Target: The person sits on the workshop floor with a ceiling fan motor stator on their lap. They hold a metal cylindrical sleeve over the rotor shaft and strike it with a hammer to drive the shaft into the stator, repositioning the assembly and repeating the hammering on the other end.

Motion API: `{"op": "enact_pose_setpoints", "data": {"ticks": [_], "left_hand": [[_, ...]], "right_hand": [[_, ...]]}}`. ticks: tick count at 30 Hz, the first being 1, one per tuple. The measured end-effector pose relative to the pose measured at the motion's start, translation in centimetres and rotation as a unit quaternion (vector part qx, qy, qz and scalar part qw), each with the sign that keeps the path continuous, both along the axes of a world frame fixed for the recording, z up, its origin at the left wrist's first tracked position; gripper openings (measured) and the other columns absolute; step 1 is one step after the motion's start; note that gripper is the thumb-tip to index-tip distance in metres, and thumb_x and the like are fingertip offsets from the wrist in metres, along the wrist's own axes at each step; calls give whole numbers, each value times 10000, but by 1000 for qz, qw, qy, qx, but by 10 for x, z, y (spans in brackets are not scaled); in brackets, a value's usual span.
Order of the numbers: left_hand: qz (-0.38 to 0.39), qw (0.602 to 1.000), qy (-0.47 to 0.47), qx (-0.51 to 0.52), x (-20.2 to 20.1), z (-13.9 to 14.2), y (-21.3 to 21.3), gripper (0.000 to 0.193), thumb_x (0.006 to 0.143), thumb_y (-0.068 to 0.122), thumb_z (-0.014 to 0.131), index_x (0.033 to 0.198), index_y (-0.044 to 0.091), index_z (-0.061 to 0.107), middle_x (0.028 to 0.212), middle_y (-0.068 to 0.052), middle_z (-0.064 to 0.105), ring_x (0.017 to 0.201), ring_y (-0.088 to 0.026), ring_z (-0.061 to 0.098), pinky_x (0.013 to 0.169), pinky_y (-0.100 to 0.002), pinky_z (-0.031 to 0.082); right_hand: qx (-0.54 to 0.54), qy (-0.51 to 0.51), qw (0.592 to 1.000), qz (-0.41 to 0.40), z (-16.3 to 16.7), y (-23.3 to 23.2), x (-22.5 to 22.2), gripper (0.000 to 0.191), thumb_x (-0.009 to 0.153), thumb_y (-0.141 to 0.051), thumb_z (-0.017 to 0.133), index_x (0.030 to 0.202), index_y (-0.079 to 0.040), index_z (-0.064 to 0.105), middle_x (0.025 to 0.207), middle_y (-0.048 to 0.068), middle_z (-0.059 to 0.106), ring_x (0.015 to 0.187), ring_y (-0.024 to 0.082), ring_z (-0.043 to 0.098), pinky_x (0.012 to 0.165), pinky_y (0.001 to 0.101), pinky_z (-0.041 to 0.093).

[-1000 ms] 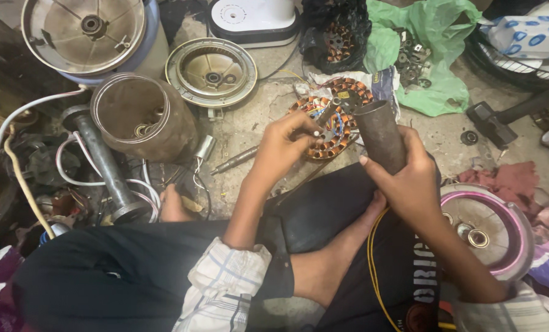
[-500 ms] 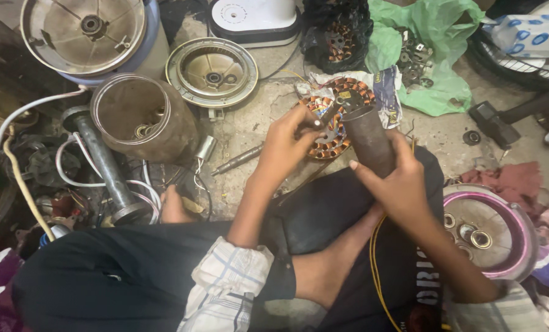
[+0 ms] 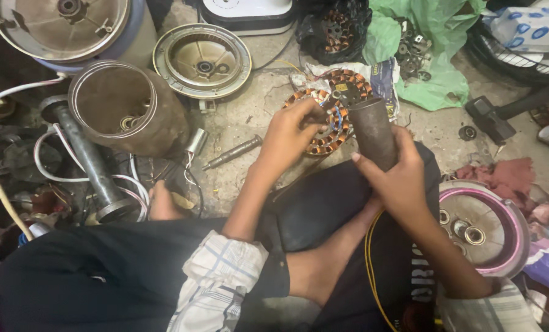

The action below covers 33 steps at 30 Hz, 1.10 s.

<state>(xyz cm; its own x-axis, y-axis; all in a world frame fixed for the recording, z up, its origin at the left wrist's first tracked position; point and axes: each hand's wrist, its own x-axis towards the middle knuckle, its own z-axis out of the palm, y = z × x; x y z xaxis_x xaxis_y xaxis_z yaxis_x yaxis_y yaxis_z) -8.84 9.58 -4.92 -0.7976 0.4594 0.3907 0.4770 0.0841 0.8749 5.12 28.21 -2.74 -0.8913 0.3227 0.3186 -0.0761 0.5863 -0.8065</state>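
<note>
The right hand (image 3: 403, 178) is wrapped around a dark metal tube (image 3: 372, 132), fingers and thumb closed on its lower half so the tube stands nearly upright with its open top tilted a little away. The left hand (image 3: 290, 132) rests on a copper coil ring (image 3: 323, 123) lying on the floor, fingers bent and pressed down on its near edge; whether they pinch a wire or only press on the winding is hard to tell. The tube's upper end sits just beside the ring, over its right side.

A second coil ring (image 3: 348, 83) lies on paper just behind the first. To the left, a short steel pin (image 3: 232, 152) and a small silver cylinder (image 3: 196, 141) lie on the concrete floor (image 3: 256, 104). Farther left stands a rusty open can (image 3: 127, 107), with a round metal cover (image 3: 202, 60) behind it and a grey pipe (image 3: 90, 163) among white wires at the edge. A green plastic bag (image 3: 437, 61) with small parts lies behind on the right, and a pink-rimmed motor housing (image 3: 480, 224) sits near the right forearm.

Bare floor shows only between the pin and the ring; elsewhere parts crowd in close on all sides.
</note>
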Motion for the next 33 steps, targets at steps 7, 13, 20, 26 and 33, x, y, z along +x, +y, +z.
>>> {"op": "enact_pose_setpoints", "data": {"ticks": [7, 13, 20, 26, 33], "left_hand": [[-14, 997, -54, 49, 2, -2, 0, 162, 888, -18, 688, 1046, 0, 661, 1022, -102, 745, 977, -173, 768, 851, -294, 618], [4, 996, -42, 81, 1, -1, 3, 172, 883, -16, 731, 1045, -8, 672, 1025, -98, 741, 966, -168, 750, 843, -298, 606], [-11, 995, -61, 82, 2, -7, -1, 159, 879, -31, 724, 1025, -8, 664, 1020, -99, 743, 972, -162, 755, 860, -298, 622], [-19, 996, -47, 78, 3, -11, -1, 156, 890, -47, 692, 1038, -11, 657, 1026, -103, 735, 993, -166, 753, 877, -301, 624], [31, 998, 9, 55, 10, -13, -3, 176, 873, -41, 681, 1045, -13, 654, 1001, -122, 734, 940, -192, 740, 824, -318, 580]], "right_hand": [[-28, -10, 1000, -3, -1, 1, 3, 552, 857, -127, 810, 1319, 17, 544, 1173, 108, 662, 1075, 165, 640, 945, 313, 524], [-74, 5, 997, 22, -4, 0, 5, 555, 860, -117, 807, 1324, 21, 536, 1214, 110, 653, 1135, 164, 630, 996, 312, 506], [-75, -4, 997, 12, -5, -2, 5, 560, 854, -132, 807, 1323, 30, 550, 1202, 113, 661, 1115, 162, 635, 983, 309, 513], [-7, -18, 1000, -17, -4, -5, 4, 640, 823, -189, 844, 1341, 42, 549, 1204, 156, 678, 1099, 184, 660, 951, 327, 525], [90, 0, 996, 28, 26, -11, -15, 615, 800, -221, 858, 1290, 29, 582, 1087, 177, 736, 1025, 217, 735, 900, 356, 558]]}}
